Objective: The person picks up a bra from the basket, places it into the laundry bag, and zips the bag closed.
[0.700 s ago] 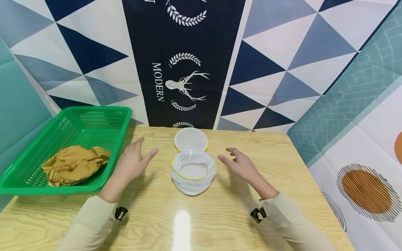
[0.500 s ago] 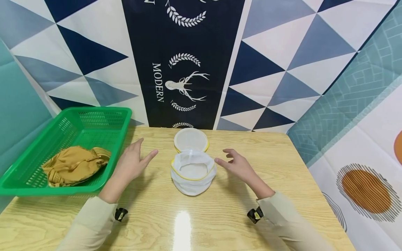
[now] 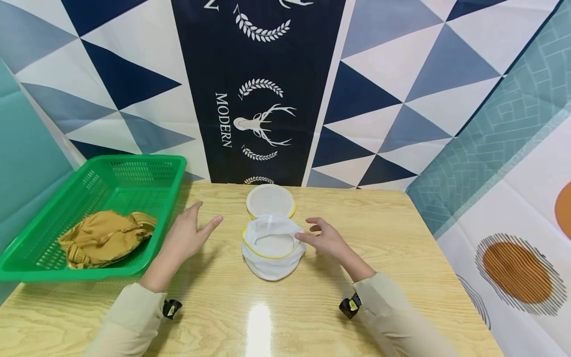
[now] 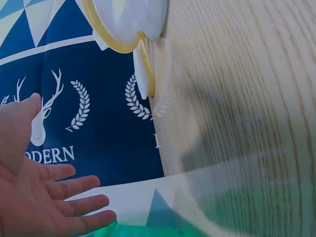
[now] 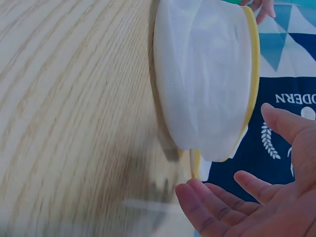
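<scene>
A white mesh laundry bag (image 3: 272,267) with a yellow zip stands unzipped at the middle of the table, its round lid (image 3: 269,201) folded back toward the wall. My right hand (image 3: 327,242) is close on the bag's right side, fingers loosely bent, and its thumb tip overlaps the rim in the head view. In the right wrist view a gap shows between this hand (image 5: 276,192) and the bag (image 5: 207,79). My left hand (image 3: 185,233) hovers left of the bag with fingers extended, holding nothing. The left wrist view shows its spread fingers (image 4: 74,187) apart from the bag (image 4: 133,19).
At the left, a green plastic basket (image 3: 80,275) holds a crumpled mustard-coloured bra (image 3: 107,235); its right side is close beside my left forearm. A patterned cloth wall (image 3: 263,49) rises behind the wooden table (image 3: 366,213), and another cloth (image 3: 504,223) hangs at the right.
My right hand has moved left and slightly toward me, up to the bag's rim. The left hand and the bag have stayed nearly in place.
</scene>
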Demonstrator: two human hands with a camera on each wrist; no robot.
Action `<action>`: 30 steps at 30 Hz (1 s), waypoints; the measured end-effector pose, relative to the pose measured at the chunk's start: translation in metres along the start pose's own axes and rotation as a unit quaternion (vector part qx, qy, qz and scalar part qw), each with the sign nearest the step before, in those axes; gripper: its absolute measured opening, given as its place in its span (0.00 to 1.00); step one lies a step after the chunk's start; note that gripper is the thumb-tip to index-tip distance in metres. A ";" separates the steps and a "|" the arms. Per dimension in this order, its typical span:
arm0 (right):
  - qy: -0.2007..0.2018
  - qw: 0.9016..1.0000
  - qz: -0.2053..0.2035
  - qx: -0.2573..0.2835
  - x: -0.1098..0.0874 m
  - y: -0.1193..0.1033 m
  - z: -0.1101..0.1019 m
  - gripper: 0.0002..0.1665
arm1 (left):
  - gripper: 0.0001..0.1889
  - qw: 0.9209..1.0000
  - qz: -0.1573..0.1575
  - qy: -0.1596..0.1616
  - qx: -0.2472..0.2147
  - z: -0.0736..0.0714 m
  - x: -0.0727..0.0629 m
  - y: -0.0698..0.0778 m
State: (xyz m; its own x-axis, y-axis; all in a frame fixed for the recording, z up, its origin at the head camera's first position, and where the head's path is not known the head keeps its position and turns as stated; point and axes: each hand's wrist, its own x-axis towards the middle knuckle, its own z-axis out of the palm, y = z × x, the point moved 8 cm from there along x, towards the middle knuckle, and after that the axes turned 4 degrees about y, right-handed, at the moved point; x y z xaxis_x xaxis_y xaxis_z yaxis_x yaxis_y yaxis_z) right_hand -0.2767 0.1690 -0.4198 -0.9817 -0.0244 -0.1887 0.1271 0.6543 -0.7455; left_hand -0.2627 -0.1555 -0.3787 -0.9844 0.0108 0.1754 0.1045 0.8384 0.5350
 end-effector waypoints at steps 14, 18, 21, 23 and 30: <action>-0.011 0.999 0.028 0.019 0.007 0.003 0.020 0.34 | 0.46 1.000 -0.013 -0.013 -0.018 0.004 -0.002 -0.009; -0.014 0.999 0.027 0.032 0.007 0.002 0.022 0.32 | 0.45 1.000 -0.014 -0.015 -0.021 0.004 -0.003 -0.010; -0.013 0.999 0.026 0.037 0.008 0.003 0.023 0.31 | 0.45 1.000 -0.014 -0.016 -0.021 0.004 -0.003 -0.010; -0.010 0.999 0.025 0.038 0.008 0.003 0.023 0.30 | 0.44 1.000 -0.015 -0.016 -0.021 0.003 -0.003 -0.010; 0.005 0.999 0.028 0.034 0.009 0.002 0.023 0.26 | 0.43 1.000 -0.011 -0.011 -0.022 0.002 -0.003 -0.010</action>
State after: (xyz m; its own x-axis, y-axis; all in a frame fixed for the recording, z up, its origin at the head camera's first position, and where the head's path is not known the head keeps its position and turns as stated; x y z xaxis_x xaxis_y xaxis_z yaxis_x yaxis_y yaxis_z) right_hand -0.2819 0.1527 -0.4381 -0.9740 0.0193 -0.2258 0.1917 0.6010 -0.7759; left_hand -0.2609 -0.1624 -0.3863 -0.9893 0.0036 0.1455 0.0875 0.8136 0.5748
